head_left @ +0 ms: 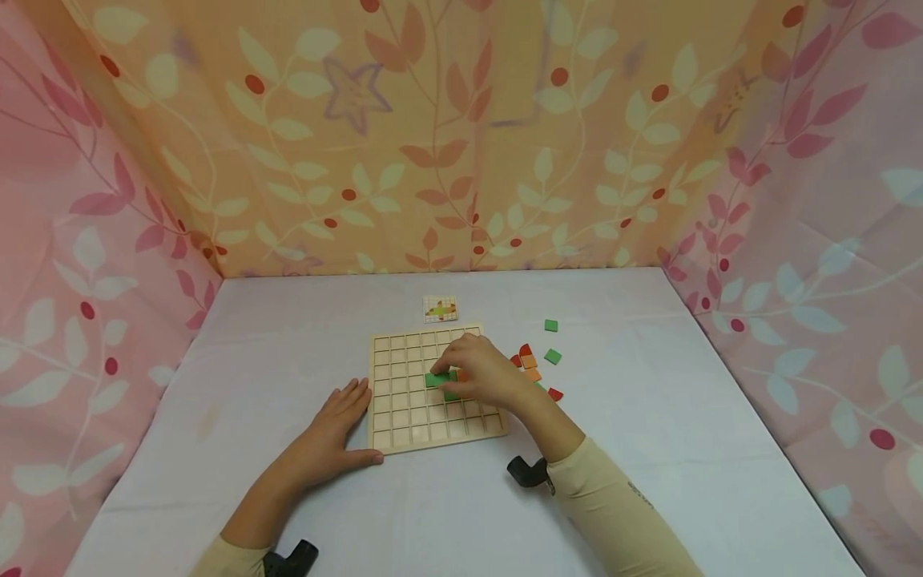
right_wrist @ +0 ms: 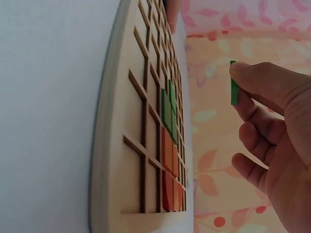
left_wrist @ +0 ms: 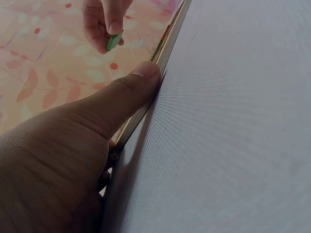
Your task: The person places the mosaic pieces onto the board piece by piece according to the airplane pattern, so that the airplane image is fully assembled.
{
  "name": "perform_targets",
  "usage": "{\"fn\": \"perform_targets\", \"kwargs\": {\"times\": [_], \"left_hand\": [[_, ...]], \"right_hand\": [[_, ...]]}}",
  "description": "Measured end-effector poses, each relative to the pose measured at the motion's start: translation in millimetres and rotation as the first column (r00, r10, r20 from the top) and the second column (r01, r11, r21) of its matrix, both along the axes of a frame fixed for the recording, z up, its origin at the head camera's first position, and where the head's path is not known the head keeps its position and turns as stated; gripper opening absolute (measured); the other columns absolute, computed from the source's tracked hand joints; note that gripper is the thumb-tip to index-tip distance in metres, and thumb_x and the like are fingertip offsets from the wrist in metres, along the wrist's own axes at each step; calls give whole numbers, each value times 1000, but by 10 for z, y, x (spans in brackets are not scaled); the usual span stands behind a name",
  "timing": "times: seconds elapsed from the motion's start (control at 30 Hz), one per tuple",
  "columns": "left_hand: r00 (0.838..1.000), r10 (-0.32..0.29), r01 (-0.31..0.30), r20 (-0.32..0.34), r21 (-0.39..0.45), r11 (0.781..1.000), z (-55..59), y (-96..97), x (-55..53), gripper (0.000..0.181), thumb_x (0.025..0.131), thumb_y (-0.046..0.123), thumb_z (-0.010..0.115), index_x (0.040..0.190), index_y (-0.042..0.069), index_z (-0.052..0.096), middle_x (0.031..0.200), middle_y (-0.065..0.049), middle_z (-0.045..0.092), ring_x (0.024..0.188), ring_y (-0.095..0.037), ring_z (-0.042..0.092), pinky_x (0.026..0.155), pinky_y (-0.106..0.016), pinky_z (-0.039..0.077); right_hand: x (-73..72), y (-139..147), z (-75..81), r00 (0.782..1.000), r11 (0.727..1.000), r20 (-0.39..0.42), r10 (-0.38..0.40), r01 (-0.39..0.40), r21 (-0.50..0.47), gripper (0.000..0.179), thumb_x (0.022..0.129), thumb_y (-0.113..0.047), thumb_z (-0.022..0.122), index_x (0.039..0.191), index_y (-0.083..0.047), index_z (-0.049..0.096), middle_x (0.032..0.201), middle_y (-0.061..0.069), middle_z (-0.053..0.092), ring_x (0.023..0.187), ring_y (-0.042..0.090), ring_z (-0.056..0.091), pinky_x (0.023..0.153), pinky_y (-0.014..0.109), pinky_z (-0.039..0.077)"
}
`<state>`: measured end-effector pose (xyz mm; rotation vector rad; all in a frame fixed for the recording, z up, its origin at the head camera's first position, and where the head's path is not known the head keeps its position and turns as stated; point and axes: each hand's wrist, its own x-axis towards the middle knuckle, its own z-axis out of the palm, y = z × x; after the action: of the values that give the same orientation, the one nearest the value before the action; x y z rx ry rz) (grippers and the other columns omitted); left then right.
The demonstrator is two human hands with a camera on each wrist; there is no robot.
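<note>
My right hand (head_left: 481, 373) is over the wooden grid board (head_left: 404, 417), pinching a flat green tile (right_wrist: 234, 83) between thumb and fingertip, raised off the grid. Beneath it, green tiles (right_wrist: 166, 109), orange tiles (right_wrist: 168, 150) and red tiles (right_wrist: 170, 190) sit in the board's cells in the right wrist view. Seen from the head, that hand covers part of these set tiles. My left hand (head_left: 333, 431) rests against the board's left side, fingers extended along the edge and thumb (left_wrist: 146, 73) touching the near left corner.
Beyond the board lies a small picture card (head_left: 440, 308) with a coloured pattern. To its right are loose pieces on the white cloth: a green tile (head_left: 551, 325), another green tile (head_left: 553, 357), orange tiles (head_left: 530, 367) and a red piece (head_left: 555, 394). Patterned curtains enclose the table.
</note>
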<state>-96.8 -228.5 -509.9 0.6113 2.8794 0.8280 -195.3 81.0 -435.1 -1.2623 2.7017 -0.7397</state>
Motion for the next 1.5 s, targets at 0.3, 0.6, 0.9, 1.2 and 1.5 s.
{"fn": "perform_targets", "kwargs": {"times": [0.3, 0.6, 0.9, 1.2, 1.5], "left_hand": [[1000, 1, -1, 8, -1, 1000, -16, -1, -5, 119, 75, 66, 80, 161, 2, 28, 171, -11, 20, 159, -32, 11, 130, -46, 6], [1000, -4, 4, 0, 5, 1000, -28, -1, -1, 119, 76, 66, 80, 160, 1, 28, 171, -12, 20, 159, -32, 11, 131, -45, 5], [1000, -8, 8, -19, -10, 1000, -50, -35, -3, 119, 76, 68, 79, 161, 2, 28, 170, -12, 21, 159, -32, 12, 130, -44, 6], [1000, -11, 11, -16, -3, 1000, -27, -29, -1, 118, 76, 65, 80, 160, 0, 28, 170, -13, 21, 158, -33, 14, 130, -42, 5], [1000, -8, 8, -18, -10, 1000, -29, -13, -1, 119, 76, 66, 80, 160, -1, 29, 170, -14, 22, 159, -33, 13, 131, -41, 4]], "right_hand": [[3, -91, -165, 1000, 999, -26, 0, 1, 36, 22, 91, -29, 78, 112, -21, 79, 112, -9, 73, 111, 13, 58, 108, 39, 43], [-11, -119, -344, 999, 995, -39, -21, 24, 94, 21, 92, -32, 78, 112, -24, 79, 111, -10, 73, 105, 11, 56, 103, 37, 45], [-23, -176, -416, 999, 996, -32, -22, 25, 91, 21, 91, -32, 77, 111, -25, 80, 111, -10, 73, 101, 11, 56, 92, 34, 46], [-1, -229, -458, 998, 993, -33, -44, 48, 105, 20, 91, -32, 77, 110, -28, 80, 112, -11, 72, 104, 12, 56, 92, 36, 44], [10, -225, -452, 997, 991, -46, -55, 60, 116, 20, 90, -33, 78, 109, -28, 80, 111, -11, 72, 104, 12, 56, 94, 36, 44]]}}
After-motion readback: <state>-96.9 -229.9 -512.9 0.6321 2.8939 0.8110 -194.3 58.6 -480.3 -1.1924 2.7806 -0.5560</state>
